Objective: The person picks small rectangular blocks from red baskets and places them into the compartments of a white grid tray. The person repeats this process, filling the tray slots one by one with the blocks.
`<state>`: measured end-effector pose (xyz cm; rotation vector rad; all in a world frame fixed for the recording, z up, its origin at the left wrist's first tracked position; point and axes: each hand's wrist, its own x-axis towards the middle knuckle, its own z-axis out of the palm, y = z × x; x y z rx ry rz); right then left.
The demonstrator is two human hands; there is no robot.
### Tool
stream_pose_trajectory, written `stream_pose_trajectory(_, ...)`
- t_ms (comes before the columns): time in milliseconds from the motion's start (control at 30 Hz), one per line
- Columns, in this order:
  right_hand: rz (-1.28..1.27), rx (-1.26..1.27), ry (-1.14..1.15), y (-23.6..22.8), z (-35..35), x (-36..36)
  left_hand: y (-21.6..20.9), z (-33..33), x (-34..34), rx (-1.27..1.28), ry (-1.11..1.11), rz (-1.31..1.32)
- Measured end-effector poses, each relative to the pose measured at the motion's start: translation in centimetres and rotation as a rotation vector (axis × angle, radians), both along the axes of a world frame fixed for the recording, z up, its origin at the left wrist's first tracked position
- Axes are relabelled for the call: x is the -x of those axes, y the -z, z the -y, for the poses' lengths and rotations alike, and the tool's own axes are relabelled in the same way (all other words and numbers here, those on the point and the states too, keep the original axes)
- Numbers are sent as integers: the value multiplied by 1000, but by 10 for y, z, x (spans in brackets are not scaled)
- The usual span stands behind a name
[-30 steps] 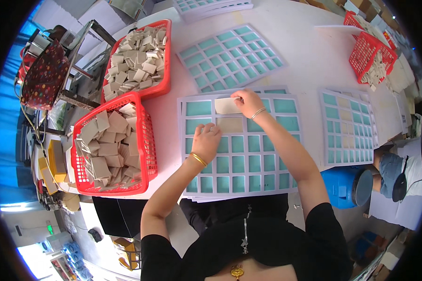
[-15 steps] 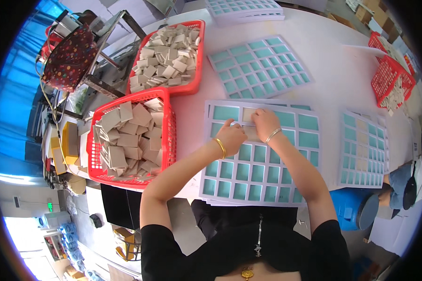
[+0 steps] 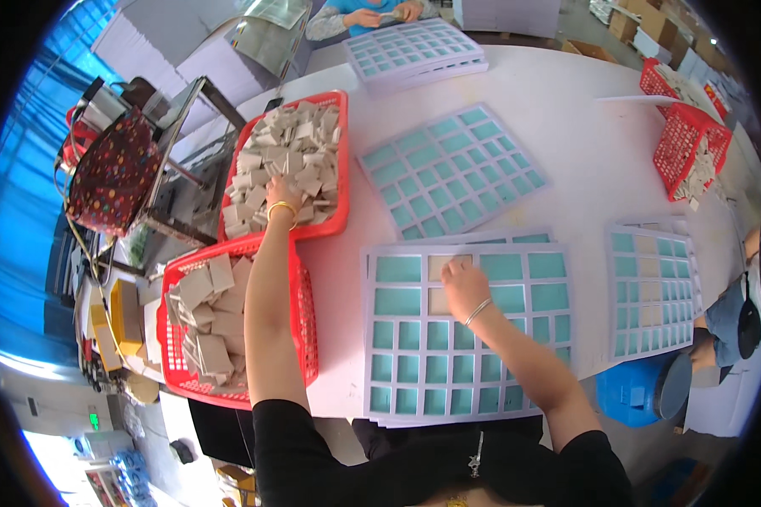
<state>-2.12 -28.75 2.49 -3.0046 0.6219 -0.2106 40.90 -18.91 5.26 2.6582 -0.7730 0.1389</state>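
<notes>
My left hand [image 3: 281,194] reaches into the far red basket [image 3: 343,160], its fingers bunched among small beige tiles [image 3: 289,127]. What those fingertips hold, if anything, is hidden in the pile. Over the top of a white grid tray [image 3: 366,338] with turquoise cell bottoms, my right hand [image 3: 467,289] curls its fingers down. Two beige tiles fill cells of the second column: an upper tile [image 3: 435,269] at the fingertips and a lower tile [image 3: 438,302] beside the hand. Whether the right fingers grip anything is too small to make out. The tray lies on a stack of similar ones.
A near red basket [image 3: 309,321] of larger beige tiles stands below my left forearm. Another grid tray [image 3: 452,165] lies beyond mine, with a stack [image 3: 418,51] at the far edge. Partly filled trays [image 3: 651,291] and a red basket [image 3: 693,148] sit right. A person [image 3: 372,19] works opposite.
My left hand has left the tray and moved up and left into the far basket. My right hand stays at the tray's second column. The view has tilted upward, bringing the person opposite into sight.
</notes>
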Motion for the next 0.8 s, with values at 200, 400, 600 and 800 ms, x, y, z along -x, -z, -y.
stream_pose_trajectory(200, 71, -38, -2, -5, 1, 4, -20, 29, 31, -240, -60, -73)
stream_pose_trajectory(400, 97, -50, 27, 0, -2, 2, -20, 27, 35, -292, 58, -58)
stream_pose_trajectory(600, 128, -25, 6, -3, -2, 3, -7, 23, 35, -43, 268, 69)
stream_pose_trajectory(800, 155, -17, -1, -1, -5, -1, 6, 11, -9, 651, 69, -30)
